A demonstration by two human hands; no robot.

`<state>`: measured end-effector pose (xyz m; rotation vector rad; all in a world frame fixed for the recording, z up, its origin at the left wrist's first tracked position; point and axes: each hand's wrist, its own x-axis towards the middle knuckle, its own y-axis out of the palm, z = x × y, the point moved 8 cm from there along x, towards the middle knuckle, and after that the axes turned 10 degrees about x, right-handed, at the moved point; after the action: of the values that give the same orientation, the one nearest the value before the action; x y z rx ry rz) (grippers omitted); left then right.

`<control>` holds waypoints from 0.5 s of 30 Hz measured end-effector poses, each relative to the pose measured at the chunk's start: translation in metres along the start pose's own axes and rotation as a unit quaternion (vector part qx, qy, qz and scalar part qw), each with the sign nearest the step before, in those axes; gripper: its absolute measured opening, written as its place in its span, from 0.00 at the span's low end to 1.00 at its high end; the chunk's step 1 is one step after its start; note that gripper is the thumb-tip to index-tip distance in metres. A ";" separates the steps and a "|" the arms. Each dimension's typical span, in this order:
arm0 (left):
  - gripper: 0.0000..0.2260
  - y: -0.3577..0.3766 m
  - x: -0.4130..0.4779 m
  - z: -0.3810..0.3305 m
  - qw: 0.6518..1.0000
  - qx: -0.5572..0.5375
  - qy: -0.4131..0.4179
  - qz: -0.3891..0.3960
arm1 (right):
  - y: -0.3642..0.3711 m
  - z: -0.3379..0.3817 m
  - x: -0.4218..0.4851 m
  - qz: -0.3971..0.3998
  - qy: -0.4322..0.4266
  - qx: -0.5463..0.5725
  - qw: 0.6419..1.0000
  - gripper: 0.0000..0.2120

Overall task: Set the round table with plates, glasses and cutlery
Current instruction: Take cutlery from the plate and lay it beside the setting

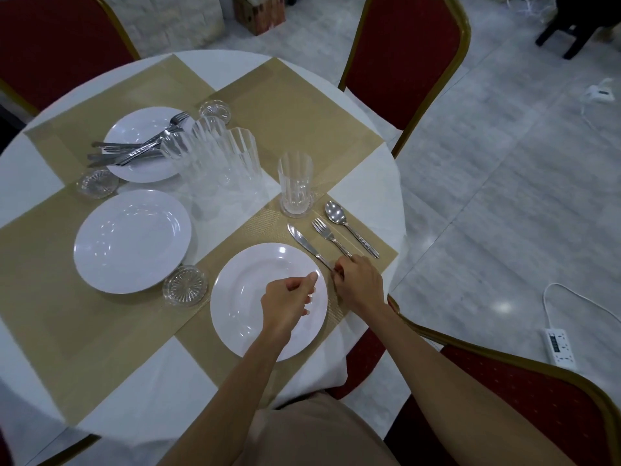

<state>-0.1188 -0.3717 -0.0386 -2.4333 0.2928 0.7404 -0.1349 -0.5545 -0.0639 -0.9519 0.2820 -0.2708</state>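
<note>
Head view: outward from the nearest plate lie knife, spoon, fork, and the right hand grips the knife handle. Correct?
The order is wrong: the head view shows knife, fork, spoon outward from the nearest plate. The right hand does grip the knife handle.

Soft, diffuse overhead light is illuminating the scene evenly. Overall exposure is running slightly dim, with a cool grey cast. Small specular highlights are appearing on the white plates, and a bright glare patch is reflecting off the glossy floor. Shadows are falling faint and soft-edged, showing mainly beside the plate rims. Wide-angle distortion is bending the table rim and the chair frame toward the borders. The lower-left corner is smearing out of focus, and fine detail is rendering soft throughout.
</note>
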 end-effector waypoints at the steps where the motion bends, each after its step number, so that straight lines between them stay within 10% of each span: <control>1: 0.13 0.000 -0.001 0.001 1.000 0.000 0.000 0.003 | 0.001 0.000 0.000 0.003 0.004 0.003 1.000 0.09; 15: 0.04 -0.007 -0.008 0.008 1.000 0.020 0.005 0.017 | 0.004 0.002 -0.002 0.014 0.025 0.036 0.999 0.07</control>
<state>-0.1262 -0.3606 -0.0365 -2.4012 0.3492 0.7300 -0.1356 -0.5507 -0.0659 -0.8710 0.3294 -0.2784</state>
